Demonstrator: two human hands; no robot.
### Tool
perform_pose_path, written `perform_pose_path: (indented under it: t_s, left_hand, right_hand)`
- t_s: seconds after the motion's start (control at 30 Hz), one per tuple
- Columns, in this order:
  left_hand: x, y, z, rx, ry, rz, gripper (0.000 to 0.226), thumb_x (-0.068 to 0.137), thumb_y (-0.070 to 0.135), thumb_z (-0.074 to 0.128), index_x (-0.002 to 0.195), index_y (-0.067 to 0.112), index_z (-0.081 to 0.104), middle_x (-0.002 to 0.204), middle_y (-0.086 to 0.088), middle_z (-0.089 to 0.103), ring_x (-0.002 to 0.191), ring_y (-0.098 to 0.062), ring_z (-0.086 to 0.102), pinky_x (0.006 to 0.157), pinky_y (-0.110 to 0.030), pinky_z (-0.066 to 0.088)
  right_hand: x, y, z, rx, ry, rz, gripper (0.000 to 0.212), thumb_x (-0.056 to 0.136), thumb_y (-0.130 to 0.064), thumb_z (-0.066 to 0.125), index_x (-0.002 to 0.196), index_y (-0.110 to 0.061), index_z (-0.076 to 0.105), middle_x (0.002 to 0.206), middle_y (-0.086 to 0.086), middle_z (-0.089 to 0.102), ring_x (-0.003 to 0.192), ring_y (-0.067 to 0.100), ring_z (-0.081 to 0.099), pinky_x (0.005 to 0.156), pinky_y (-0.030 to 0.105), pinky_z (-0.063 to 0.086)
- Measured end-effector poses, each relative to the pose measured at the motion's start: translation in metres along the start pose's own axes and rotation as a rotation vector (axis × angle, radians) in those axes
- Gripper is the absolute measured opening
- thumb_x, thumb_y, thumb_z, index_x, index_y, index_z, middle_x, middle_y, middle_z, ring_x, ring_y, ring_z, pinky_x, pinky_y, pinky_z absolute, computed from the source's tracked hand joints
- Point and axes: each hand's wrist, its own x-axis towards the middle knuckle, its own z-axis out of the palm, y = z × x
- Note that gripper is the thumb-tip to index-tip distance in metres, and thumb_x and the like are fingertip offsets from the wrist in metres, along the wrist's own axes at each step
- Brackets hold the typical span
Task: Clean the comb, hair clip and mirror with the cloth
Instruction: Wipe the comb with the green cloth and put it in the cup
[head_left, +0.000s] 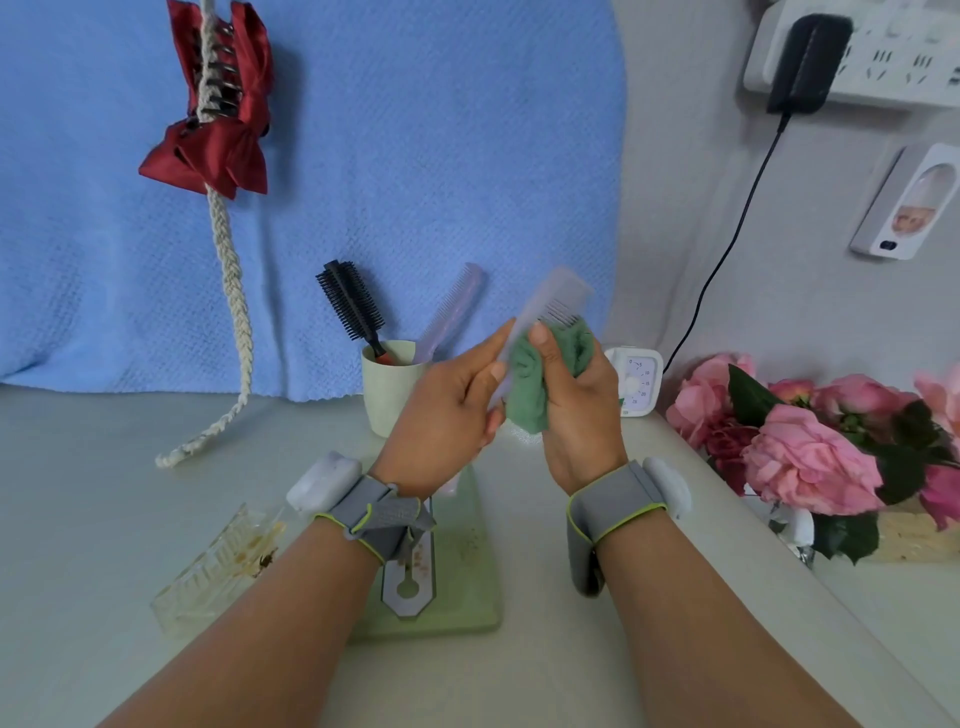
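My left hand (447, 415) grips the lower end of a pale lilac comb (556, 299), which points up and to the right above the table. My right hand (576, 410) holds a bunched green cloth (530, 384) pressed against the comb's teeth, thumb on top. A clear hair clip (218, 566) with brown grime lies on the table at the lower left. A pale green tray (467, 582) sits under my wrists; on it lies a flat white piece with a keyhole cut-out (408, 587), partly hidden by my left wrist. I cannot tell whether that is the mirror.
A green cup (387, 389) behind my hands holds a black round brush (350, 304) and a second lilac comb (452, 306). A white timer (639, 382) and pink flowers (810, 457) stand at the right. A red bow clip (215, 104) hangs on a braided cord (234, 322).
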Motion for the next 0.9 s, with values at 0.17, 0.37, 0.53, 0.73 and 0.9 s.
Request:
perform_pose_path:
  t_s: [0.17, 0.37, 0.53, 0.73, 0.9]
  left_hand:
    - [0.002, -0.001, -0.001, 0.069, -0.055, 0.037, 0.039, 0.104, 0.024, 0.039, 0.14, 0.037, 0.047, 0.053, 0.008, 0.032, 0.045, -0.004, 0.036, 0.048, -0.013, 0.033]
    - [-0.001, -0.002, -0.009, 0.148, 0.058, 0.085, 0.035, 0.102, 0.027, 0.043, 0.13, 0.044, 0.056, 0.051, 0.004, 0.029, 0.043, -0.006, 0.032, 0.048, -0.016, 0.032]
    - [-0.001, -0.004, -0.009, 0.146, 0.17, 0.084, 0.035, 0.102, 0.028, 0.043, 0.13, 0.044, 0.056, 0.049, 0.007, 0.028, 0.046, -0.011, 0.031, 0.05, -0.022, 0.032]
    - [-0.004, -0.001, -0.002, 0.264, 0.098, 0.121, 0.035, 0.101, 0.03, 0.042, 0.13, 0.045, 0.054, 0.051, 0.005, 0.036, 0.049, -0.008, 0.036, 0.053, -0.027, 0.037]
    - [-0.006, 0.005, -0.001, 0.299, 0.001, 0.126, 0.036, 0.102, 0.02, 0.044, 0.135, 0.03, 0.056, 0.087, 0.031, 0.055, 0.054, -0.006, 0.043, 0.059, -0.008, 0.033]
  right_hand:
    - [0.004, -0.001, -0.006, 0.003, 0.123, -0.015, 0.03, 0.083, -0.036, 0.071, 0.098, -0.01, 0.066, 0.092, 0.009, 0.067, 0.089, 0.023, 0.065, 0.09, 0.053, 0.055]
    - [0.009, -0.006, -0.015, -0.304, 0.037, -0.111, 0.02, 0.092, -0.037, 0.063, 0.079, -0.021, 0.059, 0.069, -0.012, 0.061, 0.066, 0.003, 0.058, 0.068, 0.023, 0.047]
    - [0.009, -0.001, -0.013, -0.199, 0.106, -0.071, 0.021, 0.096, -0.034, 0.06, 0.105, -0.017, 0.068, 0.097, -0.003, 0.07, 0.089, 0.009, 0.065, 0.087, 0.029, 0.053]
    - [0.017, -0.006, -0.015, 0.293, 0.105, 0.028, 0.05, 0.101, -0.04, 0.044, 0.133, -0.003, 0.051, 0.111, 0.005, 0.066, 0.101, 0.015, 0.063, 0.096, 0.035, 0.049]
    - [0.015, -0.003, -0.017, 0.08, 0.211, -0.051, 0.045, 0.085, -0.027, 0.072, 0.12, 0.001, 0.061, 0.108, 0.01, 0.069, 0.097, 0.018, 0.067, 0.091, 0.035, 0.053]
